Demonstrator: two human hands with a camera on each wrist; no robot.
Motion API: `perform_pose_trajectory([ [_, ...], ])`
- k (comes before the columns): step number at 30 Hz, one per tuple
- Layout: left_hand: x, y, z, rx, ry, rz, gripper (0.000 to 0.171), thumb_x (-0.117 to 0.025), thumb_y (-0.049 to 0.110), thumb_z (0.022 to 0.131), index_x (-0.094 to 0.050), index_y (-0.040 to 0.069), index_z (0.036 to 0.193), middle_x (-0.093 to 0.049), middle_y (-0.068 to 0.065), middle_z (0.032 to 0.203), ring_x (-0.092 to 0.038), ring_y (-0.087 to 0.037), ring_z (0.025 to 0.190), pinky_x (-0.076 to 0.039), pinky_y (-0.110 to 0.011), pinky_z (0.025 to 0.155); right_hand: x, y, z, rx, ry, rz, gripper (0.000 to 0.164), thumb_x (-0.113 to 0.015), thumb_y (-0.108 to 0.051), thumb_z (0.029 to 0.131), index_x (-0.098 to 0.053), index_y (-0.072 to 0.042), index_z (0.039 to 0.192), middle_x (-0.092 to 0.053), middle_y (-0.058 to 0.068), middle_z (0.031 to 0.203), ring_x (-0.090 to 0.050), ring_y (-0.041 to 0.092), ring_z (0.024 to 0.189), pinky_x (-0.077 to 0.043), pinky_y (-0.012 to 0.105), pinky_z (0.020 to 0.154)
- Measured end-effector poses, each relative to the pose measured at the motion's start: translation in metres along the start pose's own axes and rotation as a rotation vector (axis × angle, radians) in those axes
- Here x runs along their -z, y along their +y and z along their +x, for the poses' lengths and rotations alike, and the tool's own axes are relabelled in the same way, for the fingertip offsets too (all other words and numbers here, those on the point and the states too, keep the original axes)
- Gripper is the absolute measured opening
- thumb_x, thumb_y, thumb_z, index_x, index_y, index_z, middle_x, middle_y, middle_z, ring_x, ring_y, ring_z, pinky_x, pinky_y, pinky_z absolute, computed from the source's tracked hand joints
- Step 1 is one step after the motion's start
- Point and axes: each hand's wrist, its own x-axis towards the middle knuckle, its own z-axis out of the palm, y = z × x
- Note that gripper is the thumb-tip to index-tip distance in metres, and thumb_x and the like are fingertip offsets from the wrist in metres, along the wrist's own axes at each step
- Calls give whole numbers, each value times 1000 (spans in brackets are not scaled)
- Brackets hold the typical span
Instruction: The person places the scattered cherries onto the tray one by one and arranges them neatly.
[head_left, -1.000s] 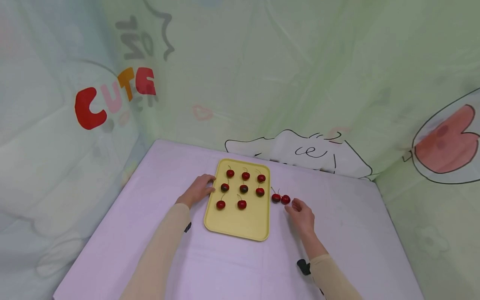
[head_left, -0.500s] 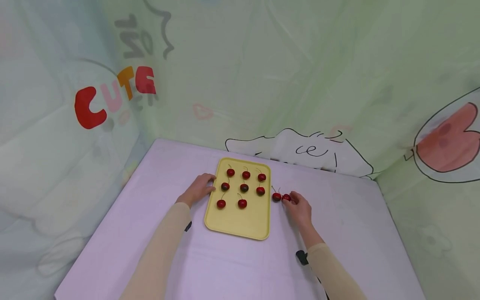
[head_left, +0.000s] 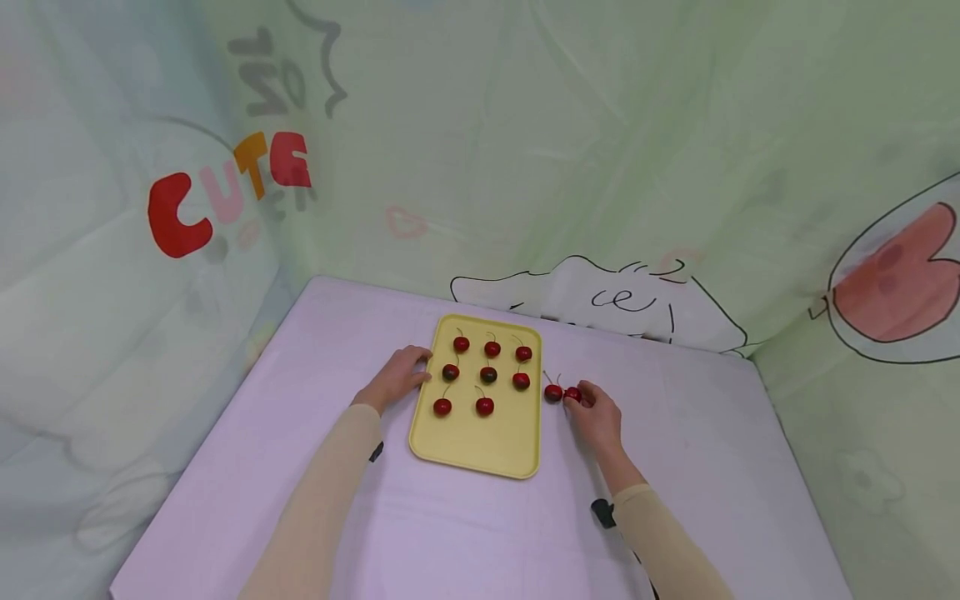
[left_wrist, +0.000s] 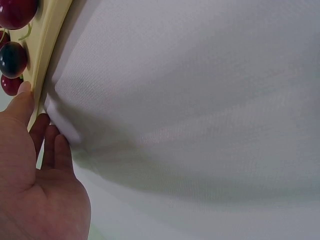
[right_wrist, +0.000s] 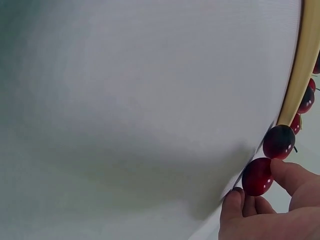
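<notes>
My right hand (head_left: 597,421) has thumb and fingers around a red cherry (right_wrist: 258,177), just right of the tray. Touching or nearly touching that cherry is a darker cherry (head_left: 553,393) with its stem up, close by the tray's right edge. My left hand (head_left: 393,379) holds the left rim of the yellow tray (head_left: 472,450), thumb (left_wrist: 24,100) on the rim and the other fingers against its outer side. Several stemmed cherries lie in rows on the tray, among them a dark one (head_left: 488,375) in the middle and a red one (head_left: 484,407) nearer the front.
A pale lilac cloth (head_left: 465,542) covers the table under the tray. Printed curtains (head_left: 480,167) rise behind the table and along both sides. A dark wrist device (head_left: 603,513) shows beside my right forearm.
My right hand has moved slightly left and forward, and its fingers have closed around the right-hand cherry. My left hand stays at the tray rim; the tray's cherries are unchanged.
</notes>
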Motion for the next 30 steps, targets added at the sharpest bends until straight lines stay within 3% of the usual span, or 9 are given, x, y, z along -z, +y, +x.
perform_pose_trajectory([
  [8, 1, 1, -3, -13, 13, -16, 46, -60, 13, 98, -47, 1, 140, -47, -16, 141, -38, -31, 135, -28, -43, 117, 0, 1, 0, 55, -1, -30, 51, -65, -17, 95, -48, -3, 141, -52, 18, 139, -51, 33, 123, -45, 44, 104],
  [26, 0, 0, -1, -26, 8, -7, 47, -61, 15, 98, -46, 0, 140, -47, -16, 142, -38, -30, 136, -27, -41, 117, 6, -12, -14, 60, 29, 12, 49, -66, -17, 94, -51, -4, 139, -53, 18, 137, -52, 32, 119, -47, 44, 102],
  [30, -1, -3, 2, -24, 4, -4, 47, -61, 16, 98, -47, 1, 140, -47, -15, 141, -39, -30, 136, -28, -41, 116, 4, -16, -19, 70, 27, 19, 50, -67, -20, 94, -52, -6, 139, -54, 16, 137, -53, 30, 120, -51, 37, 98],
])
